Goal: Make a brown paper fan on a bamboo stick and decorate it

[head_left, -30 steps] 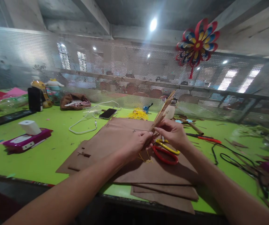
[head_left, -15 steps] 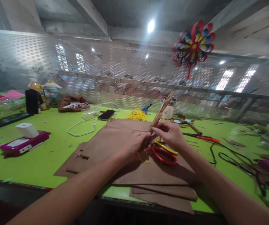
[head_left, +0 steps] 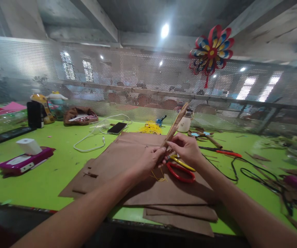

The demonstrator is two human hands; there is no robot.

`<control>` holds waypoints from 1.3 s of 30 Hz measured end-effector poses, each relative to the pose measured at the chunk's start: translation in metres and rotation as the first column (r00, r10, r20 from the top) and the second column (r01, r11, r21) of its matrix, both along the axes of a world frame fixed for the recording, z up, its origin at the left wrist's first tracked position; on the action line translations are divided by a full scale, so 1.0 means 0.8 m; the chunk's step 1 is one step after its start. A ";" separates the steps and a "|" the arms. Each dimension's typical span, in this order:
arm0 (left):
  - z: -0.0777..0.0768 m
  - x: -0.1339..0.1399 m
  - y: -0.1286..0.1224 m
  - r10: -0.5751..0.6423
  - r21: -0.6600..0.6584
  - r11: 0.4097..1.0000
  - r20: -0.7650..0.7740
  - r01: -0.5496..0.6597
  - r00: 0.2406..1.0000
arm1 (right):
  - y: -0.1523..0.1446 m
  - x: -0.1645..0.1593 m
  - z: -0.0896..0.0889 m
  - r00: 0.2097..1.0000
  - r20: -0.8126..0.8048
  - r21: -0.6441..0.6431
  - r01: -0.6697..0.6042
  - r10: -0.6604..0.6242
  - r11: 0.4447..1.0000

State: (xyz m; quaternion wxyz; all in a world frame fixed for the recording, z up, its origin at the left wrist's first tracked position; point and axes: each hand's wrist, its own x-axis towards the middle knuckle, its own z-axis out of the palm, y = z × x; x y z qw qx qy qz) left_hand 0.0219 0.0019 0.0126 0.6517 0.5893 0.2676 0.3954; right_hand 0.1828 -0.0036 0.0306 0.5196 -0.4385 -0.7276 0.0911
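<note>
My left hand (head_left: 150, 159) is closed round the lower part of a folded brown strip (head_left: 176, 124) with a pale yellowish edge, which points up and away to the right. The fingertips of my right hand (head_left: 187, 148) pinch together against the strip's near side; whether they grip the strip or a thin thread on it, I cannot tell. Under both hands lies a stack of brown paper sheets (head_left: 130, 148). Scissors (head_left: 185, 165) with one red and one yellow handle rest on the stack, their blades hidden by my hands. Thin yellow strands (head_left: 159, 178) lie beside them.
Behind the stack are a phone (head_left: 117, 128), a white cable (head_left: 86, 150), a yellow strand pile (head_left: 150, 127) and a jar (head_left: 184, 124). A purple power strip (head_left: 26, 162) stands left. On the right lie a red-handled tool (head_left: 228, 153) and a black cord (head_left: 257, 176).
The view has shifted slightly. Both hands stay at the strip with nearly the same grip, and the strip leans a little differently. The scissors and paper stay in place.
</note>
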 end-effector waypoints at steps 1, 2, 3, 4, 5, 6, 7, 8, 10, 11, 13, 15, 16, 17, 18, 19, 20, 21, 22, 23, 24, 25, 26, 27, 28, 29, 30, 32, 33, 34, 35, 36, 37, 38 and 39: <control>-0.001 0.000 0.001 -0.001 0.003 1.000 -0.003 0.001 1.000 | 0.000 0.000 0.000 1.000 0.004 0.001 0.005 -0.005 1.000; -0.002 0.000 0.002 -0.004 0.004 1.000 -0.005 0.004 1.000 | 0.000 0.000 0.000 1.000 0.005 -0.001 0.008 -0.008 1.000; -0.002 0.000 0.003 -0.008 0.006 1.000 -0.006 0.008 1.000 | 0.001 0.000 -0.001 1.000 0.000 -0.008 0.008 -0.008 1.000; -0.002 0.000 0.003 -0.013 0.008 1.000 -0.006 0.013 1.000 | 0.001 0.000 -0.001 1.000 -0.009 -0.018 0.003 -0.004 1.000; -0.002 0.000 0.003 -0.015 0.010 1.000 -0.007 0.015 1.000 | 0.001 0.000 -0.002 1.000 -0.021 -0.031 -0.005 0.004 1.000; -0.002 0.000 0.003 -0.016 0.012 1.000 -0.008 0.016 1.000 | 0.001 0.000 -0.002 0.999 -0.034 -0.044 -0.011 0.010 0.999; -0.002 0.000 0.003 -0.015 0.010 1.000 -0.008 0.015 1.000 | 0.002 0.000 -0.002 0.999 -0.046 -0.058 -0.015 0.012 0.998; -0.002 0.000 0.002 -0.013 0.005 1.000 -0.004 0.013 1.000 | 0.002 -0.001 -0.003 0.998 -0.057 -0.065 -0.012 0.008 0.998; -0.002 0.000 0.002 -0.014 -0.015 1.000 0.014 0.014 1.000 | 0.002 -0.002 -0.002 0.998 -0.060 -0.062 0.014 -0.018 0.998; -0.003 0.000 0.003 -0.020 -0.022 1.000 0.020 0.021 1.000 | 0.001 -0.002 -0.001 0.998 -0.053 -0.051 0.030 -0.033 0.998; -0.002 -0.001 0.004 -0.034 -0.036 0.999 0.036 0.035 0.999 | -0.001 -0.002 0.002 0.998 -0.039 -0.028 0.038 -0.039 0.999; -0.001 -0.001 0.006 -0.040 -0.069 0.997 0.050 0.043 0.998 | -0.005 0.000 0.008 0.999 -0.045 -0.016 0.021 -0.022 1.000; -0.001 -0.002 0.007 -0.038 -0.092 0.995 0.062 0.044 0.997 | -0.006 0.001 0.011 0.998 -0.059 -0.012 0.013 -0.014 1.000; 0.000 -0.003 0.007 -0.034 -0.118 0.992 0.077 0.043 0.996 | -0.006 0.003 0.013 0.997 -0.080 -0.008 0.012 -0.013 1.000; 0.002 -0.003 0.008 -0.033 -0.147 0.988 0.094 0.047 0.995 | -0.006 0.005 0.015 0.994 -0.107 -0.002 0.022 -0.022 1.000; 0.003 -0.004 0.008 -0.041 -0.176 0.983 0.112 0.060 0.993 | -0.006 0.007 0.016 0.990 -0.136 0.003 0.041 -0.040 0.999; 0.004 -0.005 0.009 -0.051 -0.205 0.976 0.132 0.077 0.990 | -0.004 0.009 0.016 0.985 -0.162 0.003 0.063 -0.062 0.998; 0.006 -0.006 0.009 -0.062 -0.235 0.967 0.149 0.096 0.987 | -0.003 0.010 0.015 0.979 -0.184 0.001 0.089 -0.087 0.996; 0.007 -0.007 0.009 -0.071 -0.263 0.958 0.162 0.112 0.984 | -0.001 0.011 0.015 0.973 -0.202 0.000 0.114 -0.112 0.993; 0.008 -0.008 0.009 -0.075 -0.282 0.952 0.174 0.123 0.982 | 0.000 0.011 0.014 0.968 -0.213 0.000 0.136 -0.133 0.991; 0.009 -0.009 0.009 -0.074 -0.292 0.948 0.185 0.127 0.980 | 0.001 0.011 0.013 0.964 -0.222 0.005 0.154 -0.149 0.988; 0.010 -0.010 0.009 -0.070 -0.294 0.947 0.195 0.126 0.978 | 0.001 0.010 0.013 0.960 -0.232 0.016 0.167 -0.159 0.986; 0.011 -0.010 0.008 -0.064 -0.295 0.948 0.204 0.124 0.977 | 0.000 0.008 0.014 0.956 -0.245 0.032 0.177 -0.164 0.984; 0.012 -0.011 0.008 -0.060 -0.292 0.949 0.213 0.122 0.975 | -0.002 0.006 0.015 0.952 -0.257 0.052 0.185 -0.166 0.981; 0.013 -0.011 0.008 -0.056 -0.288 0.950 0.221 0.120 0.974 | -0.005 0.004 0.017 0.949 -0.265 0.074 0.194 -0.168 0.978; 0.013 -0.011 0.008 -0.055 -0.284 0.951 0.228 0.120 0.972 | -0.008 0.003 0.019 0.947 -0.272 0.097 0.204 -0.171 0.974; 0.014 -0.011 0.007 -0.056 -0.283 0.951 0.234 0.123 0.971 | -0.010 0.002 0.021 0.944 -0.281 0.118 0.212 -0.172 0.970; 0.015 -0.012 0.006 -0.066 -0.282 0.950 0.249 0.137 0.966 | -0.012 0.002 0.024 0.933 -0.319 0.141 0.220 -0.166 0.965; 0.016 -0.012 0.006 -0.070 -0.283 0.948 0.256 0.144 0.964 | -0.011 0.004 0.024 0.923 -0.350 0.143 0.221 -0.160 0.965; 0.016 -0.012 0.006 -0.069 -0.286 0.947 0.263 0.146 0.962 | -0.009 0.006 0.024 0.909 -0.386 0.139 0.223 -0.155 0.965; 0.017 -0.013 0.006 -0.065 -0.289 0.946 0.270 0.145 0.961 | -0.007 0.008 0.024 0.893 -0.426 0.133 0.224 -0.149 0.965; 0.017 -0.013 0.005 -0.058 -0.290 0.946 0.278 0.141 0.959 | -0.005 0.011 0.024 0.875 -0.463 0.125 0.219 -0.138 0.968; 0.018 -0.013 0.006 -0.052 -0.292 0.946 0.286 0.139 0.957 | -0.003 0.013 0.024 0.858 -0.501 0.111 0.196 -0.116 0.974; 0.018 -0.014 0.006 -0.046 -0.294 0.946 0.294 0.137 0.955 | -0.003 0.014 0.025 0.841 -0.535 0.088 0.147 -0.077 0.985; 0.018 -0.014 0.006 -0.041 -0.297 0.946 0.301 0.134 0.953 | -0.005 0.015 0.027 0.825 -0.565 0.061 0.070 -0.023 0.996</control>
